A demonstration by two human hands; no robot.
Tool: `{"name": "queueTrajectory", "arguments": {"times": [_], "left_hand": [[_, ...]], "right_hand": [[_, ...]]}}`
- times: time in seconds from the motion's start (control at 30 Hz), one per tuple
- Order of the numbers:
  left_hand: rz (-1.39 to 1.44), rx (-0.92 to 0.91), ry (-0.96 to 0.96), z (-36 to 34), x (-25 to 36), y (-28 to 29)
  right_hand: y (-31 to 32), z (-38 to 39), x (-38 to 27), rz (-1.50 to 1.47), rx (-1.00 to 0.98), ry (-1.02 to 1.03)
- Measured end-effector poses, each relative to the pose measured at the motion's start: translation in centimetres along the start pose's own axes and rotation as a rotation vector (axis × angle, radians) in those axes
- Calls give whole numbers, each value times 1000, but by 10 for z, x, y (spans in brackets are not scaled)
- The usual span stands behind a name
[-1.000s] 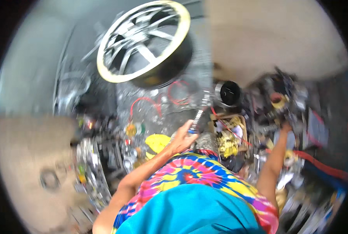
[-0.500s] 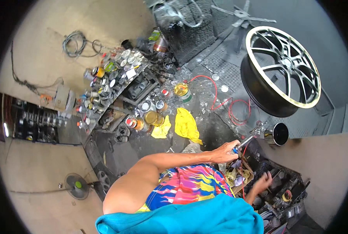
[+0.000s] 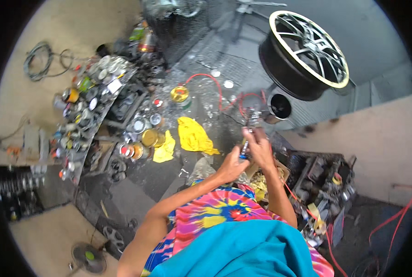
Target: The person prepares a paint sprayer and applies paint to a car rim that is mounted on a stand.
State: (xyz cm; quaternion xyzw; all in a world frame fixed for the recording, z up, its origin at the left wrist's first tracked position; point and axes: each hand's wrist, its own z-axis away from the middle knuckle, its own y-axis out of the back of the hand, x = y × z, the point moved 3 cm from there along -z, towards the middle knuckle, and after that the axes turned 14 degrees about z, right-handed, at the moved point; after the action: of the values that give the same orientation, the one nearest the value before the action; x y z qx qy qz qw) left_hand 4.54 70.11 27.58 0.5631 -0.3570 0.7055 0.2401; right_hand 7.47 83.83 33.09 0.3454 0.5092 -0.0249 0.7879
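1. The left hand (image 3: 233,165) is clamped on the lower, blue-ended part of a silver tool (image 3: 245,147), in front of the body.
2. The right hand (image 3: 261,151) is close beside it, at the tool's upper part; blur leaves me unable to tell whether its fingers grip.
3. Just beyond stands a black-lined pot (image 3: 271,113), near a tilted wheel (image 3: 311,45).
4. Two yellow cloths (image 3: 192,134) lie on the floor (image 3: 143,182), left of the hands.

Left of the can (image 3: 279,108), open floor (image 3: 208,121) gives a hand room between the red hose (image 3: 220,94) and yellow cloth (image 3: 192,135). The spray gun (image 3: 253,118) crowds the can's near left; the wheel (image 3: 311,45) blocks beyond it, a wall (image 3: 376,138) its right.
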Motion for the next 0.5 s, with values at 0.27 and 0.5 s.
{"name": "queueTrajectory", "arguments": {"times": [0.27, 0.5], "left_hand": [[-52, 21, -212, 39, -9, 44], [171, 31, -114, 45, -25, 51]], "right_hand": [[-65, 13, -34, 336, 100, 113], [-87, 8, -44, 447, 147, 246]]}}
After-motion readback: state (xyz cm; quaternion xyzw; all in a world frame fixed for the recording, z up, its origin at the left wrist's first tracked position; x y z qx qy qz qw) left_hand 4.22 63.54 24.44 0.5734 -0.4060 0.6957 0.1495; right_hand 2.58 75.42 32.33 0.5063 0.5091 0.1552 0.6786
